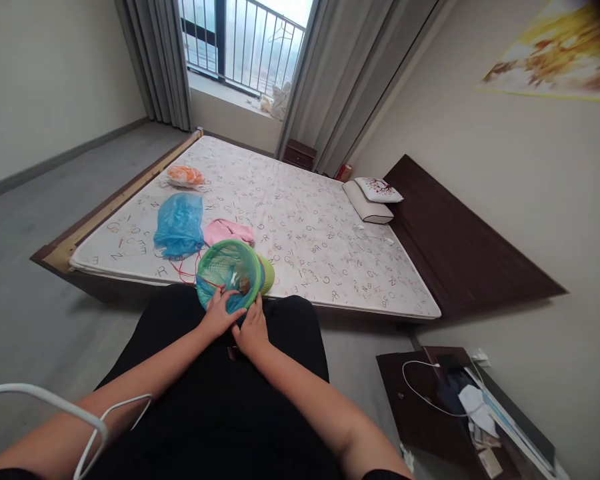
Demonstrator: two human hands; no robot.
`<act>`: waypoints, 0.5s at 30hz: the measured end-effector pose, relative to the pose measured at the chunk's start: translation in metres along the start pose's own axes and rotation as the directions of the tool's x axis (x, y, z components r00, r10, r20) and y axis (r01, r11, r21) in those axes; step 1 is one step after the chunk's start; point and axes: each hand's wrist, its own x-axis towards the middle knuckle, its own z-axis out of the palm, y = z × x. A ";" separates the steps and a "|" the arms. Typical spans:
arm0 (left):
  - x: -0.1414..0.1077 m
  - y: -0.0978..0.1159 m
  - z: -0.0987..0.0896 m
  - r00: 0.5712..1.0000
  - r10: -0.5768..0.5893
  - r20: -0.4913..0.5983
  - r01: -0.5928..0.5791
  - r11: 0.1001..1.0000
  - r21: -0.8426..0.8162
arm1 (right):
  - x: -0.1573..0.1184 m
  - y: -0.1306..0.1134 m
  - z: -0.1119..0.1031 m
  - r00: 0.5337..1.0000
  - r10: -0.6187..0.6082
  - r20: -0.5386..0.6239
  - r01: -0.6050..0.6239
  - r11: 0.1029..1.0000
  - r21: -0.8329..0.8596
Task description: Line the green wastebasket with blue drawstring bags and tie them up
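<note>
The left hand [223, 313] is half open, its fingers lying flat on a green net basket [225, 273]. The right hand [253, 327] curls on the rim [254, 288] and has hold of it. The basket rests on a black lap [215, 400], just in front of the mattress [300, 233]. Its round end tips up toward the person, maybe so they can see in. A brown lump [244, 285] shows inside. Past the basket, on the mattress, lie a blue bag [179, 225], a pink cloth [229, 231] and an orange bag [185, 176]. A red string [184, 272] hangs over the mattress edge. A pillow [367, 202] lies at the far end, and a gray floor [80, 233] runs beside the mattress.
</note>
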 end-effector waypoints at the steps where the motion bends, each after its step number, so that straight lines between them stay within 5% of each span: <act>1: 0.002 -0.001 0.001 0.999 -0.023 0.023 0.022 0.999 0.037 | -0.002 0.000 -0.002 0.999 -0.028 0.025 0.028 1.000 -0.001; 6: 0.006 -0.011 0.005 0.993 -0.048 0.105 0.022 0.971 0.239 | 0.007 0.014 -0.032 0.994 -0.086 0.072 0.077 0.989 0.124; 9: 0.006 -0.012 0.006 0.990 -0.017 0.138 -0.025 0.954 0.298 | 0.033 0.033 -0.058 0.984 0.177 -0.029 -0.157 0.929 0.334; 11: 0.004 -0.011 0.006 0.982 0.034 0.186 -0.095 0.940 0.328 | 0.056 0.047 -0.075 0.907 0.419 -0.048 -0.344 0.801 0.490; 15: 0.000 -0.005 0.005 0.944 0.129 0.304 -0.238 0.904 0.356 | 0.098 0.074 -0.095 0.862 0.501 0.078 -0.441 0.663 0.605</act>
